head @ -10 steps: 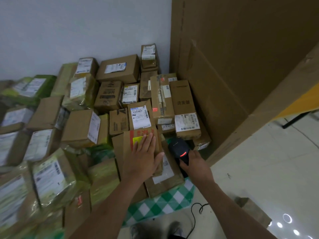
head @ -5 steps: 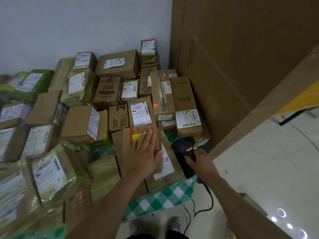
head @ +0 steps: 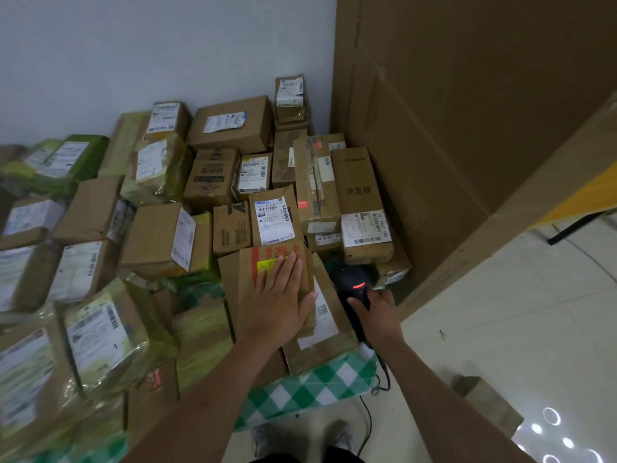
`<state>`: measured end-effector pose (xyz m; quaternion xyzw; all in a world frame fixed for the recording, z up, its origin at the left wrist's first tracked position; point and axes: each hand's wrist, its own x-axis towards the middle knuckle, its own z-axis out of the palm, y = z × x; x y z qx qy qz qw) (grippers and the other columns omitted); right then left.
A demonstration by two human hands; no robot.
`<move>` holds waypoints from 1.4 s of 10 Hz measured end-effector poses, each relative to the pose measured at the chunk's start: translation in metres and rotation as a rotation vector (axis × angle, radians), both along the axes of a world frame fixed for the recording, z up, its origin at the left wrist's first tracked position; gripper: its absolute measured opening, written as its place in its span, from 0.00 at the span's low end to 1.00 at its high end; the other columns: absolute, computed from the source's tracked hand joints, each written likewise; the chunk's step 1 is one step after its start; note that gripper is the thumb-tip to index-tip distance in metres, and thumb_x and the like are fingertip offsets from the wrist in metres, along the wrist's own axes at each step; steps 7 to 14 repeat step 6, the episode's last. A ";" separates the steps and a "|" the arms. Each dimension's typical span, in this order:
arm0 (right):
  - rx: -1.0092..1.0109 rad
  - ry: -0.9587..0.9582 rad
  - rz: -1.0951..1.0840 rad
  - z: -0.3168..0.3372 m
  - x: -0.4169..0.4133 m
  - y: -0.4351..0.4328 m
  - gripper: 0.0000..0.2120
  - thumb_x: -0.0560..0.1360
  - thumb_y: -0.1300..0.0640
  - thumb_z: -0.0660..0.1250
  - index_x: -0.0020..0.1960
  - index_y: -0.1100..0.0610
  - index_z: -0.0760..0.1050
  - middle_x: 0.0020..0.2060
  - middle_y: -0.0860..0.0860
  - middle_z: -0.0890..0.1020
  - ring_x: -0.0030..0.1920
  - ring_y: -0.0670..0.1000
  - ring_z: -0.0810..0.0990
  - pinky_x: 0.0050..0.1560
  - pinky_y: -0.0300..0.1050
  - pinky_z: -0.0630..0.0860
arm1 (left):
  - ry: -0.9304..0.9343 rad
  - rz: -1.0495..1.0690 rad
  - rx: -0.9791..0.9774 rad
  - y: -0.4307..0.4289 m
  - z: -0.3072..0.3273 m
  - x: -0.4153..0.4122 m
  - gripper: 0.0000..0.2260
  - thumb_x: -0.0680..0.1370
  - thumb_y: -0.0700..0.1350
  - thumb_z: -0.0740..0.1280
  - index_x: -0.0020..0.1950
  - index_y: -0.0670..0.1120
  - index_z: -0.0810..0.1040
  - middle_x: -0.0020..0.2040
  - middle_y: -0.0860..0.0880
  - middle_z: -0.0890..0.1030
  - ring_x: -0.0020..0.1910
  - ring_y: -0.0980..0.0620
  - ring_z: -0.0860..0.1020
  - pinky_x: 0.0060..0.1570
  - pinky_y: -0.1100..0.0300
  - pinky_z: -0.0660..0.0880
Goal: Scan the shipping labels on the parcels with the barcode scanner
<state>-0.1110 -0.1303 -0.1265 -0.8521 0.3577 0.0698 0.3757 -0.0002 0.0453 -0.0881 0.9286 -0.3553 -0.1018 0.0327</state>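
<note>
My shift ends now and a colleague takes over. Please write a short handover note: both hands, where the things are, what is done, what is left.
Left hand: flat, fingers straight, resting on a brown box with a red and yellow sticker, at the pile's near edge.
Right hand: grips the scanner, red light on, just right of that box, beside a lower parcel's white label.
Parcels: piled on a green checked cloth, many labels face up.
Done: cannot tell which labels are scanned.
Left: scan the labels across the pile.

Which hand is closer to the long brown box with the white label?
Right. The right hand, gripping the scanner, is off the near end of the box; the left hand rests farther left.
</note>
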 end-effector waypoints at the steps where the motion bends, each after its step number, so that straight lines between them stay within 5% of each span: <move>1: 0.019 0.019 0.002 -0.001 0.000 0.003 0.24 0.82 0.46 0.60 0.71 0.62 0.67 0.69 0.60 0.68 0.63 0.57 0.72 0.64 0.44 0.67 | 0.009 -0.003 0.009 0.001 0.000 0.001 0.37 0.77 0.67 0.35 0.81 0.49 0.43 0.81 0.52 0.41 0.79 0.53 0.37 0.77 0.50 0.39; 3: 0.032 0.045 0.017 0.011 -0.003 -0.002 0.34 0.80 0.43 0.62 0.78 0.59 0.56 0.72 0.60 0.65 0.71 0.61 0.68 0.69 0.54 0.67 | 0.023 -0.029 0.059 0.005 0.004 0.003 0.39 0.76 0.69 0.35 0.82 0.48 0.47 0.82 0.50 0.44 0.80 0.50 0.41 0.77 0.49 0.43; 6: -0.178 0.047 0.036 0.072 -0.007 0.003 0.23 0.81 0.49 0.62 0.72 0.59 0.66 0.69 0.58 0.71 0.67 0.57 0.72 0.67 0.51 0.71 | 0.054 -0.070 0.051 0.033 0.043 0.011 0.31 0.83 0.62 0.49 0.82 0.48 0.48 0.82 0.46 0.45 0.80 0.45 0.45 0.77 0.47 0.48; 14: -0.178 0.047 0.036 0.072 -0.007 0.003 0.23 0.81 0.49 0.62 0.72 0.59 0.66 0.69 0.58 0.71 0.67 0.57 0.72 0.67 0.51 0.71 | 0.054 -0.070 0.051 0.033 0.043 0.011 0.31 0.83 0.62 0.49 0.82 0.48 0.48 0.82 0.46 0.45 0.80 0.45 0.45 0.77 0.47 0.48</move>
